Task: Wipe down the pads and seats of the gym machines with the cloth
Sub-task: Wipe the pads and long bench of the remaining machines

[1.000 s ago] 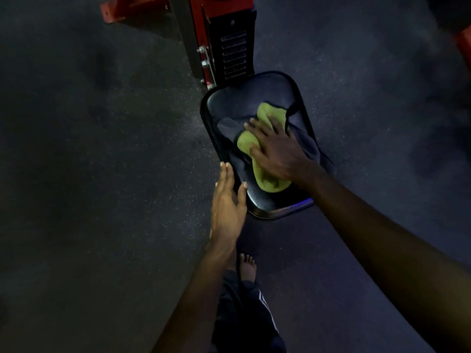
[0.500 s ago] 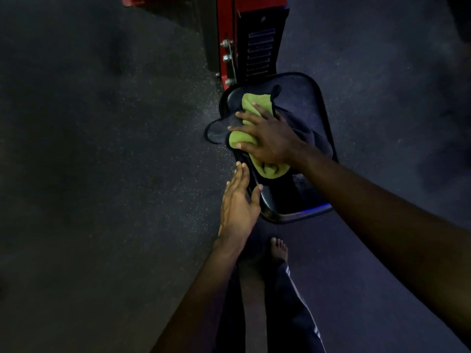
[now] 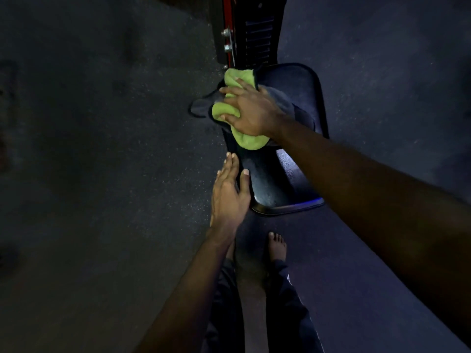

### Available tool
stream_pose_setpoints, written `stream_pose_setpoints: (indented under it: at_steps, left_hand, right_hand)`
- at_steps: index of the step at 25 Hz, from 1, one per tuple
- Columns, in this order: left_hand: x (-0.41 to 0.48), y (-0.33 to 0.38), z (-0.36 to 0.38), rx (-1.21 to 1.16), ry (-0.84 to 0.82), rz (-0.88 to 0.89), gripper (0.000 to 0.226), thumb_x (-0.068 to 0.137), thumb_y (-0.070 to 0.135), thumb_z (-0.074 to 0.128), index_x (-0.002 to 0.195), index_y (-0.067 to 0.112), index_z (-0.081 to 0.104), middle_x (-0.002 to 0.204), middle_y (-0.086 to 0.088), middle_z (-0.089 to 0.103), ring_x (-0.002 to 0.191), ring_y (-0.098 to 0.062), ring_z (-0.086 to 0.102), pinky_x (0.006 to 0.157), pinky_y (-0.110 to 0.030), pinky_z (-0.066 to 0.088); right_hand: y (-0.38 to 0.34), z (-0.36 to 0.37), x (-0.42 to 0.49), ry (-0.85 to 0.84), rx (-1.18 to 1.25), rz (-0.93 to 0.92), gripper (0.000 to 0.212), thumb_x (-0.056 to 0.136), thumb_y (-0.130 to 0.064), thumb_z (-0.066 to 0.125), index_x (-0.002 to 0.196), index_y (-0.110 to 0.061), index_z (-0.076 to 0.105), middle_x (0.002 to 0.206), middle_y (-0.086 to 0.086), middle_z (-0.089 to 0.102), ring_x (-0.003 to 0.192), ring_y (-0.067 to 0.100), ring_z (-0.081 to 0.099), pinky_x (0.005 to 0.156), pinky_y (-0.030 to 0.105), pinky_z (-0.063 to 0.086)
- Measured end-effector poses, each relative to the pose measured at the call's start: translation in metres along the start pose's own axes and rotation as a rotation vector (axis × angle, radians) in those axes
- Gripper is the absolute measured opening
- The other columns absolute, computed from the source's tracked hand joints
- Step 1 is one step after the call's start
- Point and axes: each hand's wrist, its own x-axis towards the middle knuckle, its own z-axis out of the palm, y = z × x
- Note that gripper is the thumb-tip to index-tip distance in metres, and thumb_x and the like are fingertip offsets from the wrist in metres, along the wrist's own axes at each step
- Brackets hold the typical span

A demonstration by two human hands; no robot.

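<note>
fingers (image 3: pixel 235 90) of the right hand (image 3: pixel 252 112) lie spread and nearly flat on a bunched green-and-grey cloth (image 3: pixel 251 142), pressing it onto the far left part of a black padded seat (image 3: pixel 293 82). green folds show beyond the fingertips and under the heel of the palm. a grey flap of the cloth hangs off the seat's edge to the left of the fingertips. the right forearm (image 3: pixel 356 179) crosses the seat's near right corner and hides it.

fingers (image 3: pixel 230 166) of the left hand (image 3: pixel 228 200) are straight and together, holding nothing, just beside the seat's left edge. the thumb stands apart, its tip at that edge.

beyond the right fingertips rises a red-and-black machine frame (image 3: pixel 252 34) with two bolts (image 3: pixel 226 40). a dark speckled rubber floor (image 3: pixel 102 149) surrounds everything. below the left wrist are bare feet (image 3: pixel 276 247) and dark trousers (image 3: pixel 288 314).
</note>
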Motion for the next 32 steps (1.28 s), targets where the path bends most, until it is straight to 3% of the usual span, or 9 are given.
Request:
stream_pose_setpoints:
  at_steps: [4, 6, 10, 13, 15, 19, 23, 28, 32]
  left_hand:
    - [0.001, 0.004, 0.003, 0.046, 0.045, -0.002, 0.057, 0.103, 0.029, 0.054, 0.153, 0.009, 0.037, 0.161, -0.004, 0.031, 0.149, -0.011, 0.025, 0.124, -0.031, 0.022]
    - [0.002, 0.007, 0.005, 0.072, 0.051, -0.004, 0.057, 0.102, 0.028, 0.055, 0.152, 0.007, 0.038, 0.161, -0.005, 0.031, 0.15, -0.014, 0.026, 0.123, -0.03, 0.021]
    - [0.0, 0.018, 0.011, 0.055, 0.104, -0.06, 0.056, 0.1, 0.018, 0.055, 0.152, 0.005, 0.038, 0.161, -0.007, 0.032, 0.15, -0.017, 0.027, 0.123, -0.027, 0.02]
    - [0.009, 0.023, 0.013, 0.073, 0.111, 0.034, 0.059, 0.099, 0.011, 0.053, 0.153, 0.004, 0.034, 0.163, -0.008, 0.027, 0.152, -0.018, 0.021, 0.124, -0.032, 0.017]
    - [0.026, 0.024, 0.012, 0.136, 0.098, 0.086, 0.059, 0.099, 0.012, 0.052, 0.154, 0.003, 0.032, 0.163, -0.01, 0.026, 0.151, -0.018, 0.022, 0.124, -0.029, 0.014]
    - [0.054, 0.033, 0.014, 0.223, 0.083, 0.15, 0.055, 0.1, 0.015, 0.05, 0.151, -0.001, 0.037, 0.16, -0.015, 0.032, 0.15, -0.024, 0.027, 0.124, -0.033, 0.018]
    - [0.066, 0.034, 0.02, 0.28, 0.1, 0.144, 0.055, 0.1, 0.022, 0.05, 0.149, -0.001, 0.04, 0.158, -0.016, 0.035, 0.149, -0.027, 0.029, 0.123, -0.037, 0.022]
    - [0.063, 0.035, 0.026, 0.45, 0.092, 0.156, 0.065, 0.104, 0.041, 0.045, 0.154, 0.001, 0.031, 0.163, -0.013, 0.024, 0.152, -0.026, 0.018, 0.124, -0.037, 0.011]
    - [0.063, 0.04, 0.028, 0.469, 0.093, 0.14, 0.065, 0.104, 0.04, 0.045, 0.154, 0.001, 0.031, 0.164, -0.013, 0.024, 0.153, -0.026, 0.018, 0.124, -0.037, 0.01]
  right_hand:
    - [0.013, 0.017, -0.052, 0.245, 0.178, 0.351, 0.054, 0.1, -0.052, 0.045, 0.151, -0.033, 0.045, 0.163, -0.01, 0.032, 0.156, 0.021, 0.014, 0.118, 0.057, 0.02]
    - [0.016, 0.027, -0.093, 0.295, 0.18, 0.433, 0.056, 0.098, -0.05, 0.047, 0.151, -0.03, 0.045, 0.162, -0.007, 0.036, 0.154, 0.025, 0.018, 0.116, 0.059, 0.024]
    - [0.002, 0.036, -0.115, 0.194, 0.084, 0.306, 0.057, 0.096, -0.049, 0.049, 0.151, -0.034, 0.045, 0.162, -0.009, 0.036, 0.155, 0.023, 0.016, 0.115, 0.058, 0.023]
    - [0.019, 0.021, -0.088, 0.124, 0.067, 0.143, 0.055, 0.097, -0.052, 0.051, 0.15, -0.04, 0.045, 0.161, -0.016, 0.036, 0.155, 0.015, 0.015, 0.116, 0.057, 0.02]
    - [0.033, 0.017, -0.082, 0.197, 0.123, 0.269, 0.054, 0.098, -0.051, 0.05, 0.15, -0.038, 0.046, 0.161, -0.015, 0.037, 0.155, 0.014, 0.016, 0.117, 0.056, 0.02]
    - [0.025, 0.029, -0.132, 0.351, 0.363, 0.686, 0.057, 0.1, -0.044, 0.048, 0.154, -0.027, 0.041, 0.165, -0.007, 0.029, 0.156, 0.023, 0.01, 0.116, 0.062, 0.022]
    - [0.008, 0.046, -0.177, 0.303, 0.283, 0.645, 0.059, 0.099, -0.046, 0.048, 0.155, -0.029, 0.039, 0.165, -0.008, 0.03, 0.156, 0.023, 0.01, 0.116, 0.061, 0.027]
    - [0.045, 0.021, -0.11, 0.275, 0.233, 0.518, 0.057, 0.098, -0.046, 0.048, 0.153, -0.032, 0.041, 0.163, -0.011, 0.033, 0.156, 0.02, 0.011, 0.12, 0.06, 0.02]
    - [0.041, 0.029, -0.136, 0.349, 0.398, 0.659, 0.059, 0.1, -0.046, 0.045, 0.156, -0.03, 0.037, 0.166, -0.01, 0.026, 0.156, 0.023, 0.01, 0.119, 0.059, 0.024]
